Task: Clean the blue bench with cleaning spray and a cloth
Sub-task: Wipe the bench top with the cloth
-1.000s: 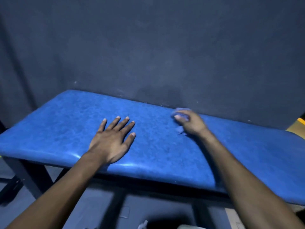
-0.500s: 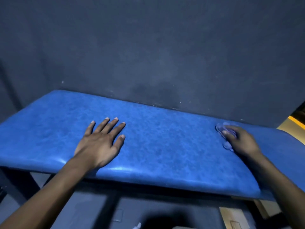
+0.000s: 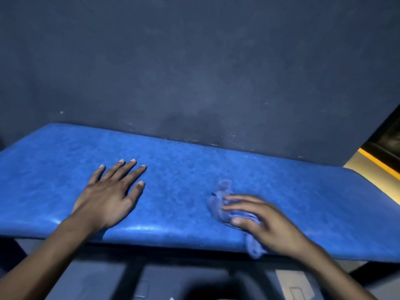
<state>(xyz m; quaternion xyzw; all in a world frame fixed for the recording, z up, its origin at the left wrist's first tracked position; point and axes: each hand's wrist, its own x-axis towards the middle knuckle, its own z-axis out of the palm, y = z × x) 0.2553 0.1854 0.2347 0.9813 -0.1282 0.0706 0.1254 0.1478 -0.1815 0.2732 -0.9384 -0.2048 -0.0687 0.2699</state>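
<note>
The blue padded bench (image 3: 184, 169) runs across the view against a dark wall. My left hand (image 3: 112, 193) lies flat on its left half, fingers spread and straight. My right hand (image 3: 259, 219) presses a small bluish cloth (image 3: 220, 195) onto the seat near the front edge, right of centre; the fingers lie over the cloth, blurred by motion. Part of the cloth hangs over the bench's front edge (image 3: 253, 247). No spray bottle is in view.
A dark grey wall (image 3: 194, 72) stands right behind the bench. A yellow-edged surface (image 3: 372, 167) shows at the far right. Below the front edge lie the bench's dark frame and a grey floor (image 3: 91, 280).
My right hand has swept the cloth from the back of the seat out to the right end, then back to the front edge near the middle. The left hand has stayed flat.
</note>
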